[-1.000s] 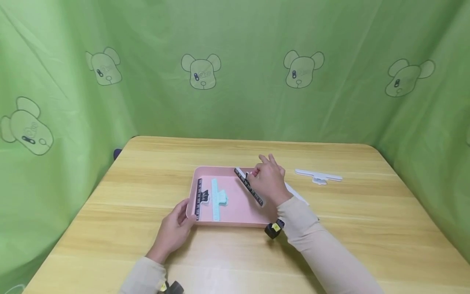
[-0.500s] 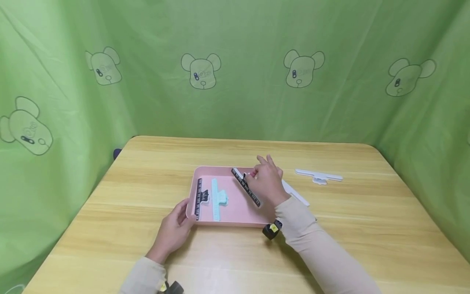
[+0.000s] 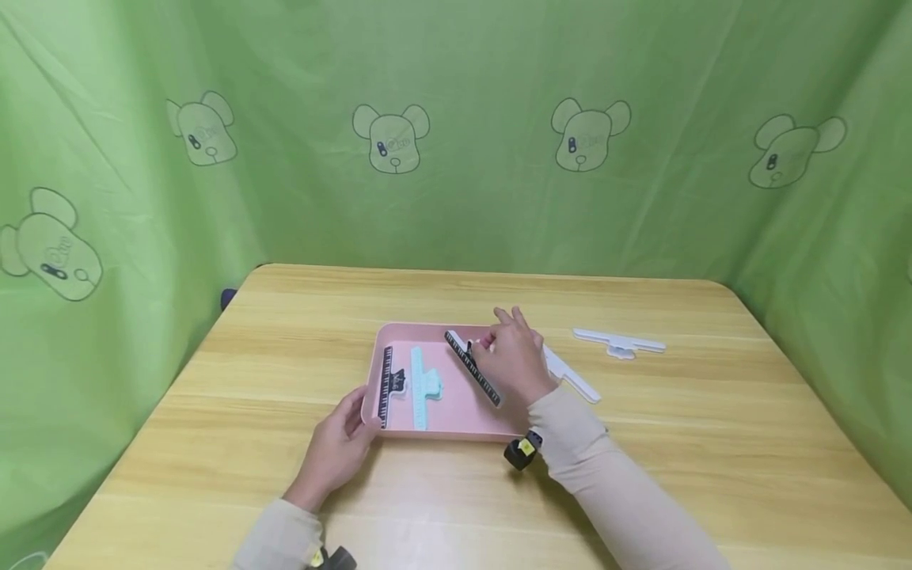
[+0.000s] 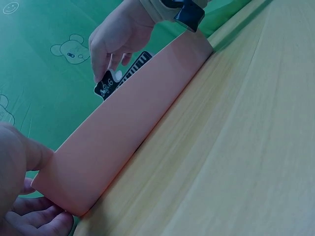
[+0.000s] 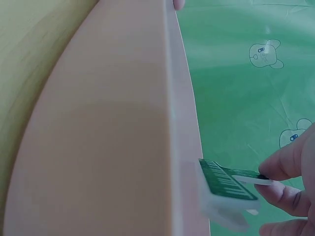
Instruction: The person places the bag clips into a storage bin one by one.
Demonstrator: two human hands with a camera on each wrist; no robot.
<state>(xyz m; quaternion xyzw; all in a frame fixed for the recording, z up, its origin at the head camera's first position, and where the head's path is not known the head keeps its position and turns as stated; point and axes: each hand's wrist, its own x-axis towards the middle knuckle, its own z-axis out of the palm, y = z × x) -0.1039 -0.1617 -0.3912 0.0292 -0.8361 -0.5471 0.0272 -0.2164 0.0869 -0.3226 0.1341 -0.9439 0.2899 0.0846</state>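
My right hand (image 3: 514, 358) pinches the handle of a black clip with a piano-key pattern (image 3: 473, 369), tilted over the right part of the pink tray (image 3: 456, 434). The same clip (image 5: 229, 184) shows in the right wrist view between thumb and finger. My left hand (image 3: 340, 445) grips the tray's near left corner, thumb on the rim. In the left wrist view its fingers (image 4: 42, 216) lie at the outside of the corner. Inside the tray, another black piano-key clip (image 3: 385, 388) lies along the left wall, with a light turquoise clip (image 3: 419, 388) beside it.
A white clip (image 3: 620, 342) lies on the wooden table (image 3: 214, 412), right of the tray. Another white clip (image 3: 575, 378) lies nearer, at the tray's right side, partly behind my right hand. A green curtain (image 3: 484, 214) surrounds the table's back and sides.
My right hand has moved a little left and nearer with the black clip pinched in it, uncovering more of the nearer white clip. My left hand and the tray have stayed put.
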